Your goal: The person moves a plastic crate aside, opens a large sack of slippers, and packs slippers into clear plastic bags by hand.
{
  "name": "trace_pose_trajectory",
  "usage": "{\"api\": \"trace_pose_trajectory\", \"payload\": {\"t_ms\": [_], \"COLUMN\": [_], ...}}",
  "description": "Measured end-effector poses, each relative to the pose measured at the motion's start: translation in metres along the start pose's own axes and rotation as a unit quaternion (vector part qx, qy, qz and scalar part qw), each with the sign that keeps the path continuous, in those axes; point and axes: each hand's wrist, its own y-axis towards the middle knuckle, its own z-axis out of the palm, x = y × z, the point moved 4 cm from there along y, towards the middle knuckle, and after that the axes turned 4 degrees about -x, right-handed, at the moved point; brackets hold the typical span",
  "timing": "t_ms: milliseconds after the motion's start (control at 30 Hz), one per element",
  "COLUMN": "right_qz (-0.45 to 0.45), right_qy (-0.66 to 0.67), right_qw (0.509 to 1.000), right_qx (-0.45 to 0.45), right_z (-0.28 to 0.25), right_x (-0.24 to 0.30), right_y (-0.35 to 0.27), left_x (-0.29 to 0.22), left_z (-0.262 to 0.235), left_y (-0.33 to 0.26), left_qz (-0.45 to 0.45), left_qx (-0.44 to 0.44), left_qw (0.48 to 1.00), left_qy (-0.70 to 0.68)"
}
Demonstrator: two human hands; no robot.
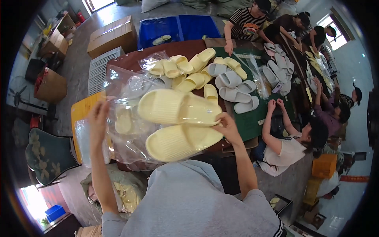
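A clear bag [128,148] appears pinched in the left hand [98,114], and a yellow slipper pair [177,114] is gripped above the bench [125,63] by the right [230,129]. Bagging seems in hand, calling for smoothed film. Beyond, blue bins [158,27], piled slippers [191,82] and co-workers [284,155] are ranged rightward.

Upper-right window [334,33] blown out; room moderately bright; glare streaks clear bag [129,147]; left hand [98,115] blurred; edges bent, corners black.
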Motion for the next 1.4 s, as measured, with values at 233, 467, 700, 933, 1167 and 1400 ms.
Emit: {"api": "trace_pose_trajectory", "payload": {"t_ms": [233,467,700,933,1167,1400], "right_qz": [0.002,-0.013,0.007,-0.075,0.035,-0.042], "right_qy": [-0.031,-0.023,0.016,0.032,0.079,0.17], "right_qw": [0.999,1.0,0.997,0.942,0.845,0.889], "right_qx": [0.01,-0.008,-0.072,-0.326,-0.528,-0.423], "right_z": [-0.044,-0.047,-0.075,-0.207,-0.271,-0.351], "right_x": [0.001,0.002,-0.017,-0.028,-0.125,-0.125], "right_y": [-0.016,0.0,0.007,-0.036,-0.019,0.039], "left_x": [0.023,0.019,0.033,0.062,0.011,-0.003], "left_z": [-0.009,-0.01,-0.03,-0.18,-0.077,-0.061], "left_y": [0.009,0.02,0.024,-0.001,-0.006,-0.019], "left_qz": [-0.051,-0.054,-0.073,-0.029,-0.04,0.0], "left_qx": [0.027,0.008,-0.007,-0.201,-0.112,-0.011], "left_qw": [0.997,0.996,0.997,0.976,0.992,1.0], "left_qy": [-0.049,-0.069,-0.033,0.077,0.036,-0.009]}}
